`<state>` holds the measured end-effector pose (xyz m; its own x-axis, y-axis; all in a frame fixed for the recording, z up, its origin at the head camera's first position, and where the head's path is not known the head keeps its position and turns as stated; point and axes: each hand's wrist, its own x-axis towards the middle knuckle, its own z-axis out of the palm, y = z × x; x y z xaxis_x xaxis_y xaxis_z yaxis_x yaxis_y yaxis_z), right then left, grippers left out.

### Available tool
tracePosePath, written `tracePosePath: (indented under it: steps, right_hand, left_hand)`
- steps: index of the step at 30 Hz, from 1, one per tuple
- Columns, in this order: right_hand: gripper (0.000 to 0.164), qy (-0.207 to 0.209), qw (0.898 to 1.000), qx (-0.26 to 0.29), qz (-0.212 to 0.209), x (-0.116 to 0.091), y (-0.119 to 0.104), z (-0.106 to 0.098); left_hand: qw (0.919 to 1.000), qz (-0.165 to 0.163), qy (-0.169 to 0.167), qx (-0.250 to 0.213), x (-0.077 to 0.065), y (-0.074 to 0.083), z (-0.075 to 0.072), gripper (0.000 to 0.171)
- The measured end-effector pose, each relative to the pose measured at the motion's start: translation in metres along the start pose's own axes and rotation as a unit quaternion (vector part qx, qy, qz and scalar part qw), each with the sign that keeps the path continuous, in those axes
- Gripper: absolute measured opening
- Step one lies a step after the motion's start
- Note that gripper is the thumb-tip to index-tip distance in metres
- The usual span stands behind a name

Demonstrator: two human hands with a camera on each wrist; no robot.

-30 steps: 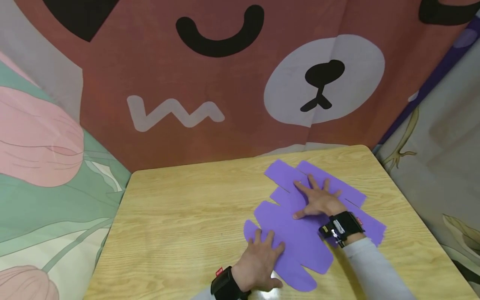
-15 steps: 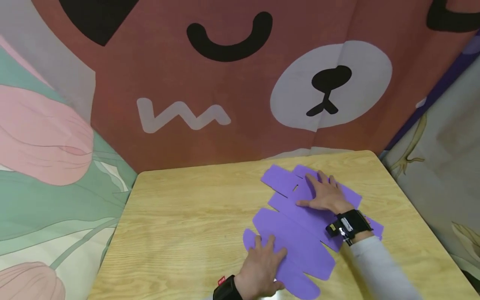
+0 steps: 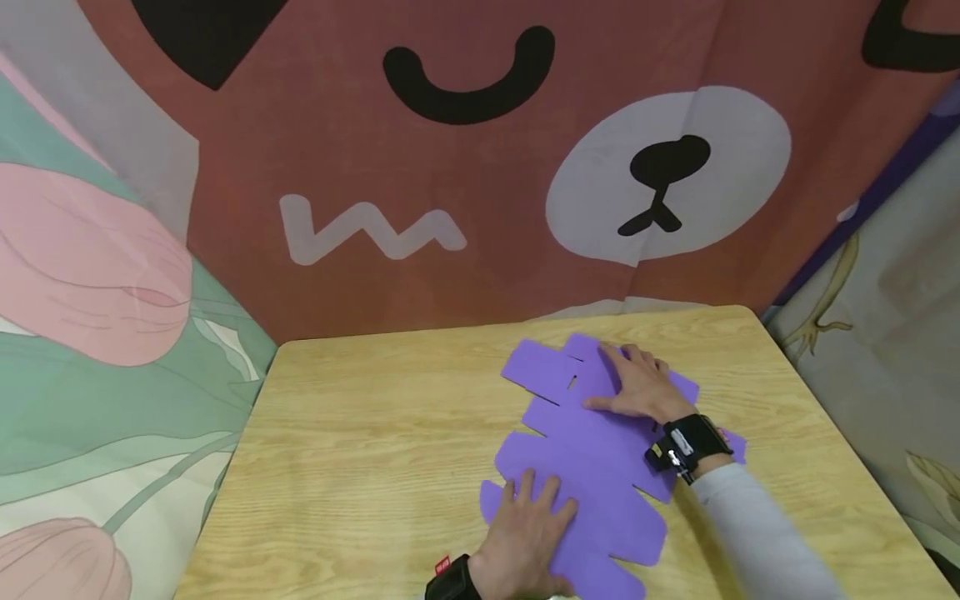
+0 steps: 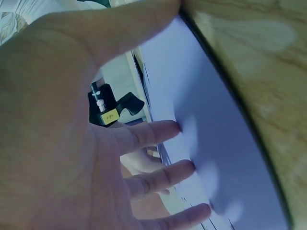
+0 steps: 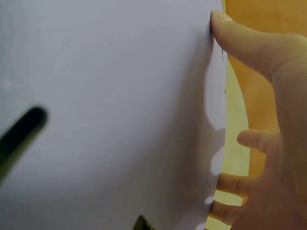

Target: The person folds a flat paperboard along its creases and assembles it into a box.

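A flat purple card box blank (image 3: 581,467) lies on the table, with slits, notches and tabs along its sides. My left hand (image 3: 521,537) rests on its near end, fingers spread and fingertips on the card. Farther up, my right hand (image 3: 645,387) lies over the upper right part, thumb pointing left. The left wrist view shows the left fingertips touching the purple card (image 4: 206,96), with the thumb at its near edge. In the right wrist view the card (image 5: 105,96) fills most of the picture, and the right thumb (image 5: 240,40) touches it.
The wooden table (image 3: 352,433) extends to the left of the card. Behind it hangs a brown cloth (image 3: 480,283) with a bear face. Patterned cloths hang at the left (image 3: 97,417) and right (image 3: 885,358). Both wrists wear black straps with cameras (image 3: 693,446).
The card has slid left and slightly toward me on the table, with the right hand moving along on it. The right hand's fingers are closer together than before. The left hand stays on the near end.
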<state>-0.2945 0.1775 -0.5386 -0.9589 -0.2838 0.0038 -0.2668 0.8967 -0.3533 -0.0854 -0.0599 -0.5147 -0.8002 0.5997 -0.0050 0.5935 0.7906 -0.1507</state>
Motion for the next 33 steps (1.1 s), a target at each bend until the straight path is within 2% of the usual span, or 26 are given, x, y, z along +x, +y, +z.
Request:
tracePosePath:
  steps: [4,12,28,33]
  right_hand:
    - [0.112,-0.005,1.000,-0.008,-0.019,0.003,-0.010,0.008]
    - [0.114,-0.002,0.998,-0.019,-0.052,0.007,-0.027,0.019]
    - [0.118,-0.004,0.995,-0.015,-0.101,0.024,-0.056,0.026]
    - [0.119,-0.011,0.993,-0.016,-0.117,0.030,-0.066,0.026]
  left_hand:
    - [0.9998,0.017,-0.009,-0.002,0.000,0.001,0.002,0.111]
    - [0.9988,0.048,-0.005,-0.006,0.003,0.005,0.010,0.116]
    - [0.9984,0.050,-0.025,-0.009,0.002,0.006,0.013,0.111]
    - [0.9990,0.041,-0.018,0.003,0.004,0.008,0.012,0.112]
